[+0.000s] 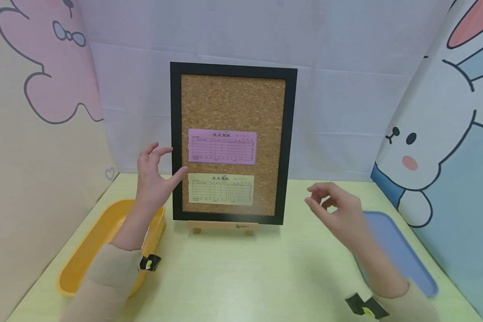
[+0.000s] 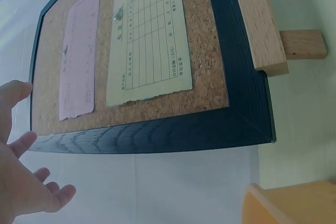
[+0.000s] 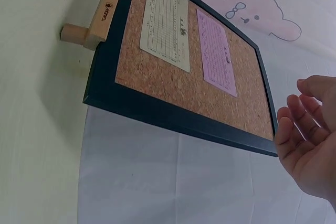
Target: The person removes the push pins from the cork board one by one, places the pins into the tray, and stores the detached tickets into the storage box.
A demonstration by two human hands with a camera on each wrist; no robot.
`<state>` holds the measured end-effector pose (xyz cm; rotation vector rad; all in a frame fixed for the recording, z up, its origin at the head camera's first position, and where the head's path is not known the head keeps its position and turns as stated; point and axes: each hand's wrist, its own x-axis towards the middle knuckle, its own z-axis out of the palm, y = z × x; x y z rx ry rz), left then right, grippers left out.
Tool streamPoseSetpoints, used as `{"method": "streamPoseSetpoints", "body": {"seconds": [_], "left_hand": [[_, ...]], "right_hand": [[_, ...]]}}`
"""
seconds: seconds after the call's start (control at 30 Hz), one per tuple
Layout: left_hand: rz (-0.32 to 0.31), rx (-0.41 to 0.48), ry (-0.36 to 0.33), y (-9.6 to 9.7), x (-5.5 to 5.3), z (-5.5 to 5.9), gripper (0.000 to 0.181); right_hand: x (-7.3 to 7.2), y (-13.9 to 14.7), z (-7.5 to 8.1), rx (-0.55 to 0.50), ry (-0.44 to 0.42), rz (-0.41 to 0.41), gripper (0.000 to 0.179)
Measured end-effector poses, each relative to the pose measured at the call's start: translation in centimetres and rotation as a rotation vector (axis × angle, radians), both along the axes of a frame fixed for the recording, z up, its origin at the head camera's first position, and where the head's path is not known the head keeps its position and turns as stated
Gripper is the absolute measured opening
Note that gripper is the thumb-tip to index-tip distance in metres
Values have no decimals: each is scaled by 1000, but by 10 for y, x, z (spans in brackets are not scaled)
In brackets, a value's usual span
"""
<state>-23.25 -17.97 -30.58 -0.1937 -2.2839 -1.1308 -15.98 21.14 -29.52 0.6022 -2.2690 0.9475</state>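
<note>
A black-framed cork board (image 1: 235, 103) stands upright on a small wooden easel (image 1: 223, 227). Pinned to it are a pink printed slip (image 1: 222, 146) and, below that, a pale yellow printed slip (image 1: 221, 189), each with a pin near its top edge. My left hand (image 1: 154, 176) hovers by the board's left side, thumb and fingers spread, holding nothing; whether the thumb touches the frame I cannot tell. To the right of the board my right hand (image 1: 338, 210) is in the air, fingers loosely bent and thumb near the fingertips. In the right wrist view nothing shows between those fingers (image 3: 310, 121).
A yellow tray (image 1: 84, 241) sits on the table at left, partly behind my left forearm. At right lies a blue tray (image 1: 398, 250), partly covered by my right forearm. Pale cloth walls with cartoon animals (image 1: 418, 147) enclose the table's back and sides.
</note>
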Motion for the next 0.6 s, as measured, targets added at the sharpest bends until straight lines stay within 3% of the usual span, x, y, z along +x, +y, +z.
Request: {"method": "streamPoseSetpoints", "body": {"seconds": [0.3,0.6], "left_hand": [[0,77,-42,12,-12,-4,60],[-8,141,-55,16,-27,-11,62]], "right_hand": [[-25,-31,-6,-160,63,97,28],[-51,-56,-7,-268,25,70,28]]}}
